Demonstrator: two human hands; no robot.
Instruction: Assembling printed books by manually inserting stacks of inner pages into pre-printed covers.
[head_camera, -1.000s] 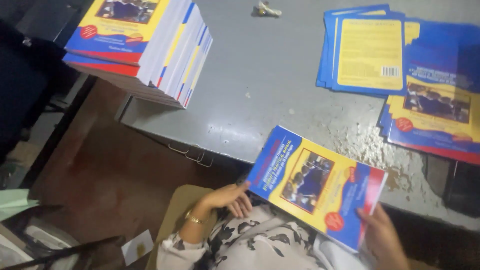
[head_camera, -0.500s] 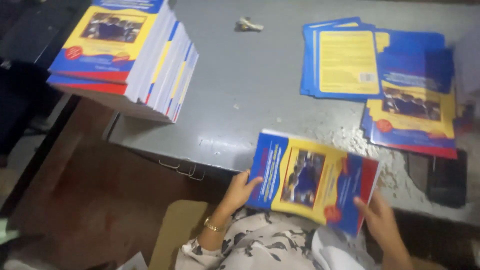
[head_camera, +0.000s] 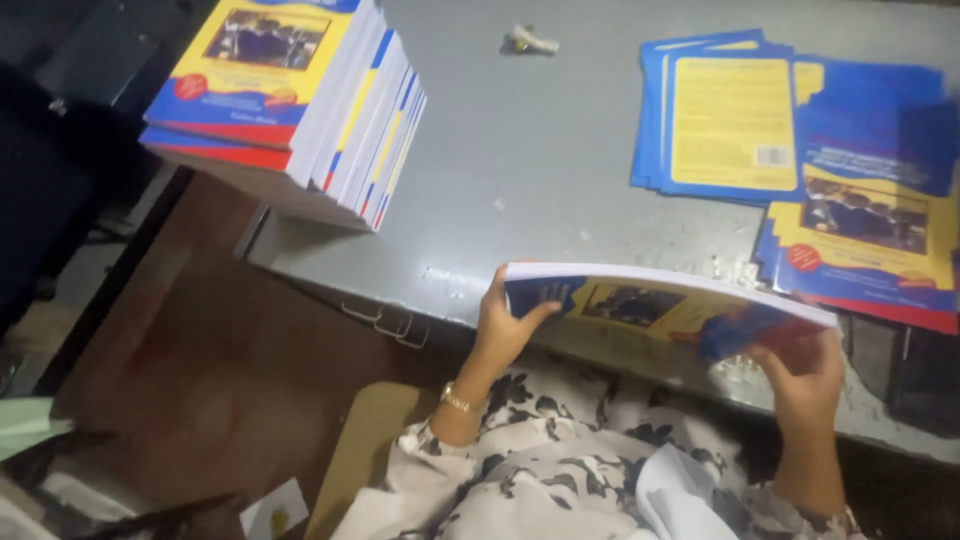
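While the book (head_camera: 665, 305) is tilting almost edge-on to the camera above the near edge of the grey table (head_camera: 540, 180), its blue and yellow cover is showing only as a foreshortened strip, and the cover picture is too blurred to make out. The left hand (head_camera: 503, 325) is gripping its left end, thumb across the cover and the other fingers hidden beneath. The right hand (head_camera: 805, 375) is holding the right end from below, fingers curled on it. A tall stack of matching books (head_camera: 290, 95) is sitting at the table's left corner; loose covers (head_camera: 790, 150) are lying spread at right. A small crumpled scrap (head_camera: 530, 41) is lying further back.
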